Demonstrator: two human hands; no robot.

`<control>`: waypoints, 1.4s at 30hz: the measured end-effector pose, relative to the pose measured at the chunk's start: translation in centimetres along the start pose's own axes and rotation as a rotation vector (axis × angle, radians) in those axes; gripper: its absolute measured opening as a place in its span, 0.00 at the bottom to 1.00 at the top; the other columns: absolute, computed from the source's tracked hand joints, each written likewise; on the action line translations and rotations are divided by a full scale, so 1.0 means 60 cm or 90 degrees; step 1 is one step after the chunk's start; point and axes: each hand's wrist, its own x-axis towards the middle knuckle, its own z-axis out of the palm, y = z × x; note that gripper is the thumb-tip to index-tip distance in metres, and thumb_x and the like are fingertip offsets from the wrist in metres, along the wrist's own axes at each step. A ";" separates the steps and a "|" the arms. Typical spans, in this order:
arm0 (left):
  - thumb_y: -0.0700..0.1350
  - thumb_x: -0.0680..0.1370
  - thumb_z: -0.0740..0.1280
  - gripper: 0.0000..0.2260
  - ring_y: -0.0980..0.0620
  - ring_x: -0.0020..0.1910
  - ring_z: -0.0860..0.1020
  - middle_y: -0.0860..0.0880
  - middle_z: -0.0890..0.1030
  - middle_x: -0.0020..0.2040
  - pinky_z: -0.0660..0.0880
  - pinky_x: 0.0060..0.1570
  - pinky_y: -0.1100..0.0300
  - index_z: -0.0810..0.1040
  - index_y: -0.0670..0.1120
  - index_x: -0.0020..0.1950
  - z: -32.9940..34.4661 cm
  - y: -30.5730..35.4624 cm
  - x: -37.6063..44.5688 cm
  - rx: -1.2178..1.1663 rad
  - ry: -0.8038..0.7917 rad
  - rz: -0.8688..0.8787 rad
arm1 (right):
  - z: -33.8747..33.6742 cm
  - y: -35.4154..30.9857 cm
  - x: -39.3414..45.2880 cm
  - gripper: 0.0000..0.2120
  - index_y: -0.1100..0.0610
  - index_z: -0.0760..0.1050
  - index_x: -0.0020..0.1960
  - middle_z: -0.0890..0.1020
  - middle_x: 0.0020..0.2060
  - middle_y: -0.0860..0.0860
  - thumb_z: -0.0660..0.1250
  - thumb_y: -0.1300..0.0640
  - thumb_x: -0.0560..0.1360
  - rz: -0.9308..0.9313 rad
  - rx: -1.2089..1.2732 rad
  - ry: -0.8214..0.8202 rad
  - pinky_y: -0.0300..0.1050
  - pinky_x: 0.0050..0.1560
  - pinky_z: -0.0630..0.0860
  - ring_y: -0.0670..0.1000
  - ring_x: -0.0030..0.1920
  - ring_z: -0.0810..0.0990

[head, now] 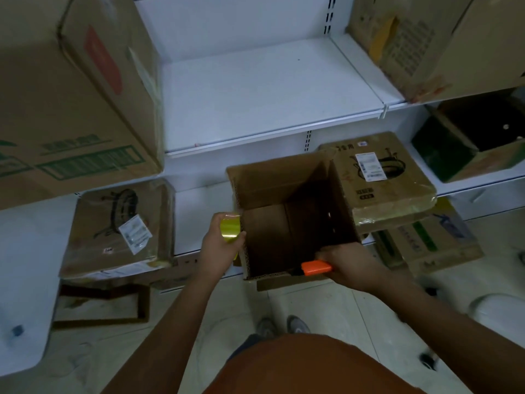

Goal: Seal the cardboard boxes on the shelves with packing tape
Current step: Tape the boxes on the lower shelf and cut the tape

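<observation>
white metal shelving (pixel 264 89) fills the view, its middle shelf bare in the centre. a big cardboard box with green print (pixel 71 109) sits on that shelf at the left, and another large box (pixel 426 44) sits at the upper right. on the lowest shelf, a flat carton wrapped in clear tape (pixel 119 231) lies at the left and a similar flat taped carton (pixel 383 177) lies at the right, resting on another printed carton (pixel 431 240); further right an open dark-lined box (pixel 477 140) stands on the shelf. in the middle, at the front edge of the lowest shelf, is the open cardboard box (pixel 292 220), its flaps up and its inside dark. the left hand (pixel 221 243) has its fingers curled round a roll of yellowish packing tape (pixel 230 227), held just against the left wall of the open box. the right hand (pixel 346 263) grips the box's near right corner and also holds an orange utility knife (pixel 315 267), which lies along the near rim. below are an orange shirt (pixel 312 368) and grey shoes (pixel 284 327) on a pale tiled floor (pixel 341 308).
</observation>
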 end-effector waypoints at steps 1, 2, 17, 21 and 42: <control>0.42 0.76 0.73 0.18 0.63 0.41 0.76 0.59 0.77 0.45 0.69 0.32 0.75 0.69 0.54 0.59 0.000 -0.002 0.003 -0.008 -0.003 0.001 | 0.002 0.000 0.003 0.07 0.48 0.76 0.55 0.79 0.47 0.45 0.63 0.48 0.79 0.006 0.008 -0.007 0.40 0.47 0.70 0.46 0.47 0.77; 0.42 0.76 0.73 0.18 0.63 0.42 0.76 0.59 0.77 0.46 0.69 0.32 0.75 0.69 0.54 0.60 0.000 -0.005 0.007 -0.009 -0.011 0.004 | 0.003 -0.002 0.007 0.07 0.48 0.75 0.55 0.79 0.47 0.45 0.64 0.48 0.79 0.012 0.013 -0.018 0.40 0.46 0.69 0.46 0.47 0.77; 0.54 0.72 0.77 0.31 0.43 0.62 0.75 0.44 0.75 0.66 0.71 0.53 0.58 0.69 0.48 0.70 0.110 -0.007 0.024 0.123 -0.042 0.058 | -0.002 0.019 -0.003 0.15 0.55 0.74 0.61 0.77 0.53 0.50 0.69 0.55 0.76 0.445 0.172 0.466 0.42 0.36 0.70 0.47 0.40 0.75; 0.53 0.72 0.77 0.30 0.43 0.60 0.76 0.43 0.75 0.65 0.73 0.51 0.56 0.69 0.48 0.69 0.114 0.007 0.044 0.115 -0.074 0.023 | 0.036 0.050 0.045 0.16 0.54 0.73 0.66 0.82 0.46 0.53 0.62 0.49 0.81 0.416 0.331 0.186 0.44 0.41 0.76 0.52 0.43 0.81; 0.60 0.72 0.54 0.35 0.36 0.62 0.76 0.33 0.77 0.63 0.70 0.61 0.47 0.73 0.36 0.67 0.094 0.044 0.043 0.243 -0.257 0.050 | -0.129 0.106 0.214 0.13 0.52 0.74 0.52 0.80 0.40 0.51 0.57 0.43 0.81 0.166 -0.074 0.214 0.42 0.31 0.62 0.52 0.39 0.79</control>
